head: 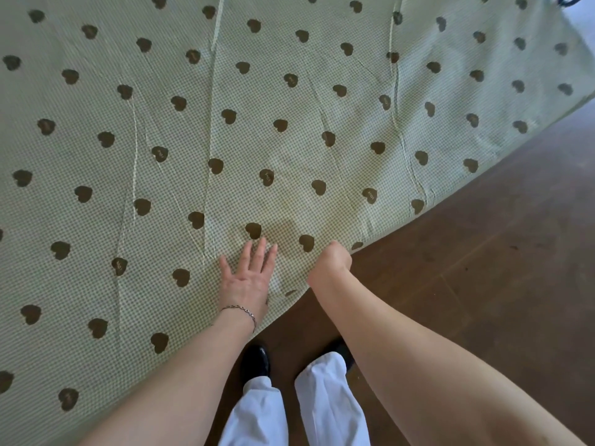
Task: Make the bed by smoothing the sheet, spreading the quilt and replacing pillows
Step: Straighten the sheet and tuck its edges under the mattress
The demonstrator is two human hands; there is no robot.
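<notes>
A pale green checked sheet (pixel 257 130) printed with dark hearts covers the bed and fills most of the view. Several long creases run across it. My left hand (pixel 248 278) lies flat on the sheet near the bed's near edge, fingers straight and spread. My right hand (pixel 331 262) is curled at the very edge of the sheet, gripping the fabric where it drops over the side; its fingers are hidden under the fold. No quilt or pillow is in view.
Dark brown floor (pixel 483 252) runs along the bed's right side. My white trouser legs (pixel 325 400) and black shoes (pixel 254 358) stand on it close to the bed. A dark object (pixel 571 0) shows at the top right corner.
</notes>
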